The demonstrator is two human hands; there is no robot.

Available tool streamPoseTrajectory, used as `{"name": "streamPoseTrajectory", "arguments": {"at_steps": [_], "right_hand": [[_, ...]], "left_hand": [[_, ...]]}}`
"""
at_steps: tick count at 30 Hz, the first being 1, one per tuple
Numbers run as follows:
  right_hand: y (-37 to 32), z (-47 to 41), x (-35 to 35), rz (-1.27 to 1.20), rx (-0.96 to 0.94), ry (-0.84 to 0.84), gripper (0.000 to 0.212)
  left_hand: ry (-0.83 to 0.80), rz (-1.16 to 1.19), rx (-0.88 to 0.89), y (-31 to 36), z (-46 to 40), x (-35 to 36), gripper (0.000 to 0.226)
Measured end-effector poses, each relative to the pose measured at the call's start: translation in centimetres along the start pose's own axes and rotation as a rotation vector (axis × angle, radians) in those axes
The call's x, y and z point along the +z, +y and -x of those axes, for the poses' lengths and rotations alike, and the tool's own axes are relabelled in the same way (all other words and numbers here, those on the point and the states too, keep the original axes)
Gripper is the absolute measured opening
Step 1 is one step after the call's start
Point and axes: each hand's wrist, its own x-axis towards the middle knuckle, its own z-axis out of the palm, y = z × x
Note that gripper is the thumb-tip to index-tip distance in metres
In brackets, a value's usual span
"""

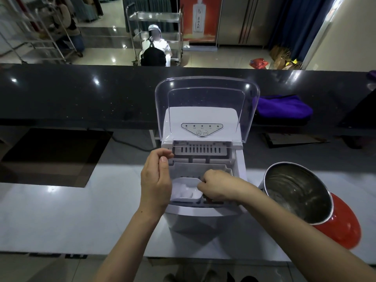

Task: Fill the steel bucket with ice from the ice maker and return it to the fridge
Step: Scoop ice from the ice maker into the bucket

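Note:
A white ice maker (pixel 203 220) stands on the pale counter, its clear lid (pixel 205 102) raised. Inside its opening a white scoop (pixel 186 190) holds a few ice pieces. My right hand (pixel 217 187) is closed on the scoop's handle end at the right. My left hand (pixel 155 180) rests at the opening's left edge, its fingers curled against the machine's top rim and holding nothing I can make out. The steel bucket (pixel 299 192), red outside, stands to the right of the ice maker, tilted toward me, with some ice at its bottom.
A raised black bar top (pixel 81 92) runs across behind the machine, with a purple cloth (pixel 282 107) on it at the right. A dark recessed panel (pixel 50 155) sits in the counter at the left. Beyond are a steel trolley (pixel 154 23) and seated people.

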Motion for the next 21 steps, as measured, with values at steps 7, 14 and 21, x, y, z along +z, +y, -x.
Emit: {"name": "streamPoseTrajectory", "arguments": {"at_steps": [7, 14, 21], "right_hand": [[-0.1, 1.0, -1.3, -0.115, -0.004, 0.088, 0.034], [0.6, 3.0, -3.0, -0.221, -0.009, 0.198, 0.033], [4.0, 6.3, -4.9, -0.356, 0.033, 0.295, 0.039]], "left_hand": [[0.037, 0.032, -0.048, 0.6, 0.0, -0.3, 0.02], [0.034, 0.028, -0.069, 1.1, -0.3, -0.6, 0.019], [-0.083, -0.065, 0.113, 3.4, 0.0, 1.1, 0.02]]}}
